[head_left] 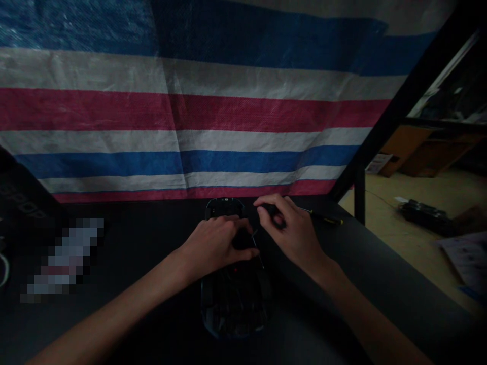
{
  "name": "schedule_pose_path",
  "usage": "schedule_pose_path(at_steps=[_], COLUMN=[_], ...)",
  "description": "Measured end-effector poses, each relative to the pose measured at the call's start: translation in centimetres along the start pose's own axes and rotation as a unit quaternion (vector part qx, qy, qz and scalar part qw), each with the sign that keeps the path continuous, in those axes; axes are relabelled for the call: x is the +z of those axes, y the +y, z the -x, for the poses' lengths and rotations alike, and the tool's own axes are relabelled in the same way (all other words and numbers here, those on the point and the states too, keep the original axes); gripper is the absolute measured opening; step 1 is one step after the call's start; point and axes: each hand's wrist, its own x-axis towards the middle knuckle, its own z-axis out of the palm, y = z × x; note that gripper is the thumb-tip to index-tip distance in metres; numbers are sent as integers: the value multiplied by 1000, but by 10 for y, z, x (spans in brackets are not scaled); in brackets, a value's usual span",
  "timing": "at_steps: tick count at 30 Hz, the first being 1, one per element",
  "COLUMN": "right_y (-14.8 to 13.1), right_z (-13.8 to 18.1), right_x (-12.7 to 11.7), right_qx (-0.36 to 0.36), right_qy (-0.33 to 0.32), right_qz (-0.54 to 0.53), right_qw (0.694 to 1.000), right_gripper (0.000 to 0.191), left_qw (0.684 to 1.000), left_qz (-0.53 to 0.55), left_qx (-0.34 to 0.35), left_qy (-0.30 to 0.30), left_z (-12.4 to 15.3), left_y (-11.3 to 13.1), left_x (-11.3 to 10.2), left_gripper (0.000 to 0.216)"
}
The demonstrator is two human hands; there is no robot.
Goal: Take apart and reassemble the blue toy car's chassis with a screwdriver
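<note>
A dark, car-shaped body [236, 304] lies on the black counter [137, 228], its length running near to far, with a small red spot of light near its middle. The left grip [215, 241] rests across its far half from the left side, thumb and fingers standing apart with a gap between; whether they pinch any part of it, I cannot tell. A thin, shiny strip [261, 260] shows by the thumb tip at the body's right side. The right grip [289, 220] is off to the right of the body's far end, near it but apart, closed narrowly around a dark handle-like piece [271, 208]. Just right of that hand lies a slim tool [327, 218] with a yellow end. A red, white and blue striped sheet [228, 114] hangs at the far side; a dark lettered box [25, 203] stands at left
</note>
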Motion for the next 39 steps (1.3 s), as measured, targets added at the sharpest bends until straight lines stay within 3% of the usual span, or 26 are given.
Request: schedule_pose_path(at_steps=[3,9,14,19,24,29,34,39], right_y=[-1,3,9,5,2,2,9,11], right_z=[-1,-3,-6,-5,-5,-6,-8,-7], right_x=[-3,-4,-2,-2,-3,-6,-9,-8], right_qx=[-23,41,1,26,-1,19,-46,-28], right_qy=[-8,26,0,6,-1,14,-23,-20], right_qz=[3,27,-5,-7,-30,-4,-23,1], right_qw=[1000,998,1000,1000,1000,1000,998,999], right_gripper=[19,13,18,7,20,8,20,6], left_qw=[1000,1000,1000,1000,1000,1000,1000,1000], left_qz=[3,0,3,-1,0,-1,-5,-9], left_qx=[-5,-4,-10,-13,-16,-9,-17,-10], left_qy=[-1,7,9,5,4,2,0,1], left_z=[0,0,0,0,0,-1,-1,-2], left_y=[0,-1,0,0,-2,-3,-3,-4], left_x=[-1,1,1,0,1,1,2,3], left_gripper=[47,48,46,46,47,49,49,48])
